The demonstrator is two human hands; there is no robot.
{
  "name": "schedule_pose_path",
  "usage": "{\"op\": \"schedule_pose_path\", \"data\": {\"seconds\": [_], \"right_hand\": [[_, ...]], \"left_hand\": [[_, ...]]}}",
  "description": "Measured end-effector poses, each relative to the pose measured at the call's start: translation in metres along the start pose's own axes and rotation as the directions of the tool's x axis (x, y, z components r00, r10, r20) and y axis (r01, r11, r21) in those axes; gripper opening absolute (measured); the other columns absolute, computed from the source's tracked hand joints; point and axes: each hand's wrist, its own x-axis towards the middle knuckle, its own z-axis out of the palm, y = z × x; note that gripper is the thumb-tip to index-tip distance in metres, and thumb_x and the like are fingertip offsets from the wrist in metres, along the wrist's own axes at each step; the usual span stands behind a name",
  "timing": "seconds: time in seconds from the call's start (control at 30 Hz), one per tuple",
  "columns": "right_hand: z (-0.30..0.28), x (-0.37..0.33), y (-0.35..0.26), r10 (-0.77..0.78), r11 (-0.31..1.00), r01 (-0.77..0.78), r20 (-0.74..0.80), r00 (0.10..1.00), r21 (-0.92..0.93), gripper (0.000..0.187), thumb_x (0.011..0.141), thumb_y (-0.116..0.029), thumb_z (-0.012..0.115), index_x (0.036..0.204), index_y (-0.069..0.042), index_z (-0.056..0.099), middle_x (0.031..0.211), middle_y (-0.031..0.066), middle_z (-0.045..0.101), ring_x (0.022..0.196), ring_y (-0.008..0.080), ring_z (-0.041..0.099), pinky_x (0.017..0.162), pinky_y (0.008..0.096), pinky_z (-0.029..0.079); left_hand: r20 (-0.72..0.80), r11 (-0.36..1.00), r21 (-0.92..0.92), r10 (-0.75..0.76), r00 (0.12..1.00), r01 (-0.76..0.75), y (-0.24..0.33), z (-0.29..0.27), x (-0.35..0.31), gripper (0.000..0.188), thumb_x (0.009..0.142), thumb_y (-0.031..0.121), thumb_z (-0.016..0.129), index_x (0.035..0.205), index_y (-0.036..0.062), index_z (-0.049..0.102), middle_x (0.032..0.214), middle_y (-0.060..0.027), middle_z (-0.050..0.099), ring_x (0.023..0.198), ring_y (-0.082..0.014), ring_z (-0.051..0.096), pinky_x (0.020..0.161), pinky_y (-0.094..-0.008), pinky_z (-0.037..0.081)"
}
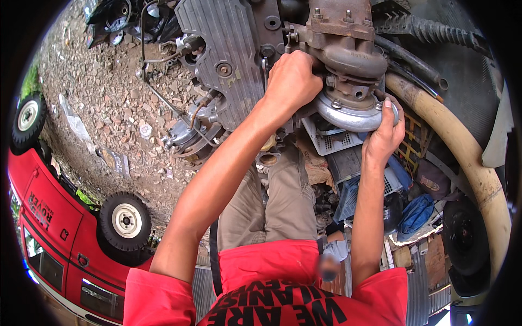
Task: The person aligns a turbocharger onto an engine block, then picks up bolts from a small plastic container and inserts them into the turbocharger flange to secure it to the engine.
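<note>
A turbocharger (353,62) with a rusty upper housing and a silver compressor housing (342,115) is at the upper middle, beside the ribbed grey cover (217,49) of an engine. My left hand (293,81) is closed in the gap between engine and turbocharger, knuckles up. Its fingertips and whatever they may grip are hidden. A thin metal piece (265,68) shows just left of that hand; its kind is unclear. My right hand (384,127) grips the right rim of the silver housing, the thumb along its edge and the other fingers mostly hidden below.
A thick bamboo pole (451,130) curves down the right side. Under the turbocharger lie a white plastic basket (331,138) and blue cloth (416,216). Left are stony ground (109,108), a carburettor-like metal assembly (187,138) and a red vehicle (54,217). Another person (329,266) is partly visible below.
</note>
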Motion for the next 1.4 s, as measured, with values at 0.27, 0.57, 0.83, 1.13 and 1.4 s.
{"op": "schedule_pose_path", "data": {"seconds": [0.27,0.57,0.83,1.13,1.4], "right_hand": [[0.0009,-0.0007,-0.0024,0.005,1.000,-0.005,0.012,1.000,0.022,0.029,0.092,-0.016,0.061,0.109,0.008,0.059,0.105,0.0161,0.065,0.096,0.0185,0.061,0.089,0.0301,0.047],[-0.0002,-0.0002,-0.0019,0.008,1.000,-0.008,0.018,1.000,0.021,0.029,0.092,-0.016,0.061,0.109,0.007,0.058,0.105,0.0165,0.066,0.097,0.0186,0.061,0.090,0.0302,0.047],[-0.0014,0.0010,-0.0020,0.027,1.000,-0.027,0.008,1.000,0.002,0.028,0.091,-0.016,0.063,0.108,0.006,0.060,0.105,0.0152,0.066,0.098,0.0181,0.060,0.091,0.0300,0.045],[0.0017,-0.0004,-0.0049,0.039,0.999,-0.039,-0.008,0.999,0.021,0.025,0.091,-0.015,0.063,0.107,0.005,0.061,0.104,0.0139,0.066,0.096,0.0167,0.060,0.090,0.0287,0.046],[-0.0006,0.0003,-0.0018,0.036,0.999,-0.036,-0.011,0.999,0.004,0.026,0.091,-0.015,0.063,0.107,0.006,0.061,0.104,0.0136,0.066,0.096,0.0165,0.060,0.089,0.0288,0.046]], "left_hand": [[0.008,0.999,0.017,-0.030,1.000,0.030,0.0067,-0.0038,-0.0021,0.026,0.075,0.011,0.064,0.094,-0.0057,0.069,0.084,-0.0303,0.064,0.087,-0.0423,0.065,0.081,-0.0441,0.050],[0.030,0.999,-0.036,-0.013,0.999,0.015,0.0035,-0.0018,-0.0015,0.027,0.073,0.010,0.061,0.094,-0.0055,0.069,0.086,-0.0295,0.065,0.089,-0.0426,0.065,0.083,-0.0449,0.050],[0.018,0.998,-0.001,-0.064,0.998,0.065,0.0094,0.0003,-0.0047,0.030,0.074,0.008,0.059,0.100,-0.0016,0.069,0.090,-0.0251,0.067,0.091,-0.0404,0.065,0.085,-0.0429,0.049],[0.007,0.999,-0.022,-0.033,0.999,0.033,0.0027,-0.0006,0.0022,0.023,0.065,0.004,0.058,0.081,-0.0096,0.067,0.083,-0.0313,0.064,0.086,-0.0446,0.065,0.081,-0.0488,0.051],[0.037,1.000,-0.005,-0.024,0.999,0.024,0.0056,-0.0032,0.0003,0.029,0.068,0.005,0.057,0.092,-0.0083,0.067,0.085,-0.0323,0.063,0.088,-0.0443,0.065,0.082,-0.0456,0.050]]}}
